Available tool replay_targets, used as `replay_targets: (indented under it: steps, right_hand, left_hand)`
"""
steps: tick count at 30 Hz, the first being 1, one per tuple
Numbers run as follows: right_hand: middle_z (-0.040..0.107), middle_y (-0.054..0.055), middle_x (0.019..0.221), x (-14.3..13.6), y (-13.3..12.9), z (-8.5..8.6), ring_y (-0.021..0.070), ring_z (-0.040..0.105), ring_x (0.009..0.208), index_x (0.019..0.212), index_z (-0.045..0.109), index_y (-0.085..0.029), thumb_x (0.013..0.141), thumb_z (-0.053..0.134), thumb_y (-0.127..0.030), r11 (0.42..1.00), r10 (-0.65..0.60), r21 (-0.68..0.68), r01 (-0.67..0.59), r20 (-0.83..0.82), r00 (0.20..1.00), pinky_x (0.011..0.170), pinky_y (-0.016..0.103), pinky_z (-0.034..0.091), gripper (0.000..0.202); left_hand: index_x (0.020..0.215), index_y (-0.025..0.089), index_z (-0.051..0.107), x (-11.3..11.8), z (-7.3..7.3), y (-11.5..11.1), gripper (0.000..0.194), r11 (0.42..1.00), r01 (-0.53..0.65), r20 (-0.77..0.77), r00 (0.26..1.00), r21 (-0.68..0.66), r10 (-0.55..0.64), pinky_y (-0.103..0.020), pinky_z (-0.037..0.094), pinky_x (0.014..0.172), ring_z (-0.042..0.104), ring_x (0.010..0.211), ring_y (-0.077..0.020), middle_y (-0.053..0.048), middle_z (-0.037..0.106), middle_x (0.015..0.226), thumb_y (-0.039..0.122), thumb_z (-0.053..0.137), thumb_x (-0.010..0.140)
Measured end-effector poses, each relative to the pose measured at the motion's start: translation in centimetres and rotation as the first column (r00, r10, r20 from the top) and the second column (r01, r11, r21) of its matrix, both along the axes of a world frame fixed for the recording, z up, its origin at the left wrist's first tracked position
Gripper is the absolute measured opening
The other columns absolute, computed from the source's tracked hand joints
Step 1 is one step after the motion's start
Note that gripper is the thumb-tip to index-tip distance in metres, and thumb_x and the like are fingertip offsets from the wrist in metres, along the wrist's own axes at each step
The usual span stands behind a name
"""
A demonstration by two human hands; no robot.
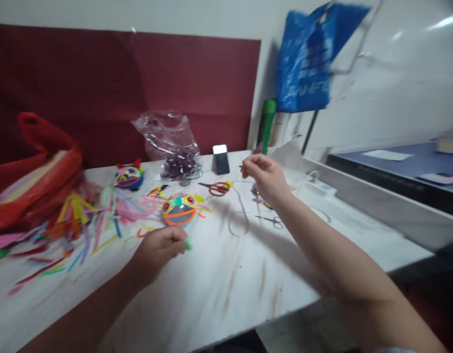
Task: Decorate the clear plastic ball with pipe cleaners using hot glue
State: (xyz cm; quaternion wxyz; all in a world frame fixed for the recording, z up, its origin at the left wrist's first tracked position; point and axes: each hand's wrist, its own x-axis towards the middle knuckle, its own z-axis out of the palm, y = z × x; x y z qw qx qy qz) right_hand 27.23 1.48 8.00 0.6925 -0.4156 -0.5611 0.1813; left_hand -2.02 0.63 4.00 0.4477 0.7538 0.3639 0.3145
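My left hand (158, 252) is closed in a pinch, and a small soft-looking green piece (188, 243) sticks out past its fingertips. Just behind it on the table lies a round face-like craft piece (180, 213) with red eyes, yellow trim and an orange-edged mouth. My right hand (265, 179) is raised, with thumb and fingers pinched together. A tiny dark tip shows at those fingers, too small to name. Below that hand are orange-handled scissors (219, 189), a thin curved cord (244, 211) and small metal scissors (274, 221).
Colourful pipe cleaners (97, 211) are spread on the left beside a red bag (35, 176). At the back stand a blue craft face (129, 177), a clear plastic bag (180, 152) and a phone (221, 159). A blue bag (305, 63) hangs at right.
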Motion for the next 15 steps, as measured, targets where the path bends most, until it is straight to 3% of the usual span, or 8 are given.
replay_targets:
  steps: [2,3,4,8,10,12,15]
  right_hand:
    - [0.061,-0.001,0.069,4.4,0.3,0.8,0.0107,0.057,0.061,0.081,0.057,-0.019,0.084,0.054,-0.038,0.952,-0.303,0.065,0.298,0.074,0.95,0.064,0.026,0.047,0.02]
    - [0.062,0.001,0.07,6.5,0.3,0.7,0.0114,0.057,0.062,0.082,0.058,-0.018,0.088,0.046,-0.037,0.893,-0.446,0.025,0.45,0.201,0.872,0.064,0.026,0.047,0.023]
    - [0.063,0.002,0.072,8.3,0.2,0.3,0.012,0.058,0.064,0.082,0.058,-0.017,0.091,0.039,-0.035,0.821,-0.501,-0.057,0.568,0.408,0.764,0.065,0.026,0.047,0.027]
    - [0.065,0.006,0.068,11.5,-0.2,-3.7,0.0163,0.062,0.07,0.069,0.063,-0.011,0.085,0.055,-0.028,0.75,-0.371,-0.196,0.631,0.666,0.647,0.068,0.028,0.046,0.025]
    - [0.067,0.007,0.075,11.3,-0.1,-6.0,0.019,0.063,0.076,0.072,0.065,-0.01,0.082,0.065,-0.029,0.725,-0.284,-0.245,0.643,0.745,0.604,0.071,0.031,0.048,0.021]
    - [0.067,0.007,0.096,10.8,0.1,-7.8,0.0195,0.063,0.087,0.093,0.065,-0.012,0.087,0.062,-0.033,0.703,-0.225,-0.27,0.658,0.793,0.567,0.077,0.035,0.051,0.022]
    - [0.065,0.014,0.104,10.2,0.5,-9.0,0.0272,0.059,0.101,0.091,0.065,-0.009,0.08,0.068,-0.022,0.661,-0.201,-0.297,0.689,0.814,0.545,0.085,0.039,0.047,0.018]
  left_hand:
    - [0.053,0.017,0.056,-0.3,0.4,0.4,0.025,0.999,-0.049,-0.027,0.998,0.004,0.049,-0.023,0.032,0.05,0.043,0.053,-0.0108,0.002,0.05,0.054,0.037,0.065,0.065]
    - [0.054,0.017,0.056,-0.4,0.5,0.6,0.024,0.997,-0.077,-0.041,0.996,-0.016,0.076,-0.022,0.032,0.05,0.043,0.054,-0.0107,0.003,0.051,0.054,0.036,0.064,0.066]
    - [0.056,0.018,0.056,-0.6,0.5,0.9,0.023,0.993,-0.11,-0.056,0.993,-0.049,0.107,-0.021,0.031,0.051,0.043,0.055,-0.0108,0.004,0.05,0.053,0.036,0.062,0.068]
    - [0.06,0.02,0.057,-1.1,-0.4,1.6,0.021,0.981,-0.147,-0.114,0.985,-0.13,0.132,-0.021,0.031,0.054,0.042,0.057,-0.011,0.006,0.051,0.053,0.038,0.061,0.069]
    - [0.059,0.02,0.056,-1.3,-1.3,1.8,0.022,0.972,-0.179,-0.104,0.981,-0.155,0.164,-0.022,0.033,0.056,0.043,0.059,-0.0117,0.006,0.052,0.055,0.038,0.061,0.068]
    - [0.058,0.02,0.056,-1.3,-2.1,1.8,0.022,0.963,-0.21,-0.082,0.977,-0.171,0.198,-0.023,0.034,0.058,0.042,0.059,-0.012,0.005,0.051,0.055,0.039,0.061,0.068]
    - [0.057,0.02,0.056,-1.4,-2.7,1.6,0.022,0.963,-0.232,-0.047,0.973,-0.136,0.227,-0.023,0.034,0.058,0.041,0.059,-0.0119,0.005,0.05,0.056,0.039,0.062,0.067]
